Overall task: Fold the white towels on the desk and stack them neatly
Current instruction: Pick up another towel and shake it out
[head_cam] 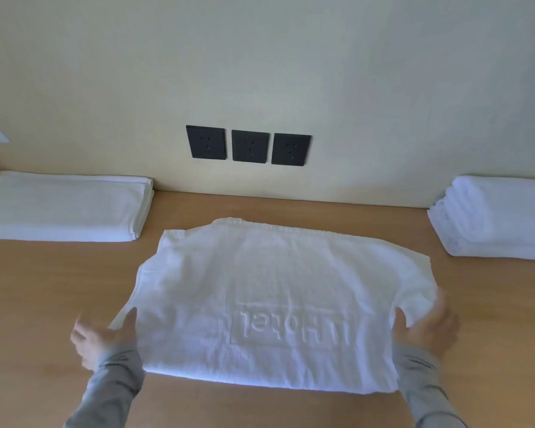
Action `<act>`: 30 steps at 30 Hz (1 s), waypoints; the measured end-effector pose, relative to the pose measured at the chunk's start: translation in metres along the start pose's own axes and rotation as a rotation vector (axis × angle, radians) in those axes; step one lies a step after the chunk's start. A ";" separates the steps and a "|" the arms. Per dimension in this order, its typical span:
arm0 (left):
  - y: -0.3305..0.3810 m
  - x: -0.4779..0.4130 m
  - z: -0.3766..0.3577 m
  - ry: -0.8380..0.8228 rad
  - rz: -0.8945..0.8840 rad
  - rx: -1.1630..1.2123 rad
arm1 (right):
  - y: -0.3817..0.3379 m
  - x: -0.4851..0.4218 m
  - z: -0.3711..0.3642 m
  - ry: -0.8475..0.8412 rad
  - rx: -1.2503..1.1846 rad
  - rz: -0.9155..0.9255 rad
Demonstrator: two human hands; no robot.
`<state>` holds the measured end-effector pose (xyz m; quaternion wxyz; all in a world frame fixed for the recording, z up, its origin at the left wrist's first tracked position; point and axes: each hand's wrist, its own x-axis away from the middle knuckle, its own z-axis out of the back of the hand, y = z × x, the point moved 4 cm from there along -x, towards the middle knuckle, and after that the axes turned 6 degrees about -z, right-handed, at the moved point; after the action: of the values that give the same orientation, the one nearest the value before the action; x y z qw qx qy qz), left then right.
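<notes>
A flat pile of folded towels (59, 208) lies at the table's (44, 288) left. The left hand (102, 338), blurred, fingers spread, has its thumb on the half-folded towel (275, 288) in the centre. The right hand (426, 329) is spread likewise at the opposite edge. A thicker stack (494, 217) sits far right.

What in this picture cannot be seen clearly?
All in the head view:
- Left hand: motion blur hides whether it grips the towel.
- Right hand: equally blurred, grip unclear.
- Left stack and right stack: cut off by the frame edges, towel count unclear.
- Embossed lettering: partly too faint to read.
</notes>
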<state>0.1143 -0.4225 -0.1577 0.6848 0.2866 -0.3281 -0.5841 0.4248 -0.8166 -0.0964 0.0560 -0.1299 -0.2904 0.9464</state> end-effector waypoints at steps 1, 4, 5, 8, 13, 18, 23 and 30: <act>0.008 -0.004 -0.004 -0.050 -0.049 -0.103 | -0.015 0.004 -0.005 -0.011 0.026 0.126; 0.033 -0.023 -0.031 -0.240 -0.181 -0.214 | -0.065 0.024 -0.035 -0.169 0.086 0.383; 0.038 -0.027 -0.040 -0.304 -0.191 -0.238 | -0.077 0.034 -0.049 -0.252 0.079 0.430; 0.044 -0.044 -0.063 -0.413 -0.157 -0.237 | -0.096 0.075 -0.103 -0.656 0.175 0.501; 0.049 -0.078 -0.087 -0.495 -0.121 -0.225 | -0.131 0.139 -0.169 -0.944 0.280 0.735; 0.062 -0.112 -0.112 -0.575 -0.015 -0.209 | -0.180 0.154 -0.199 -0.848 0.265 0.754; 0.067 -0.129 -0.129 -0.689 0.102 -0.153 | -0.240 0.139 -0.225 -0.806 0.163 0.777; 0.070 -0.113 -0.122 -0.951 0.422 0.070 | -0.318 0.123 -0.256 -0.844 0.038 0.651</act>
<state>0.2414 -0.2995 -0.1920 0.5529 -0.0604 -0.6730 -0.4876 0.3881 -0.3946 -0.1476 -0.3600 0.1795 -0.2152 0.8899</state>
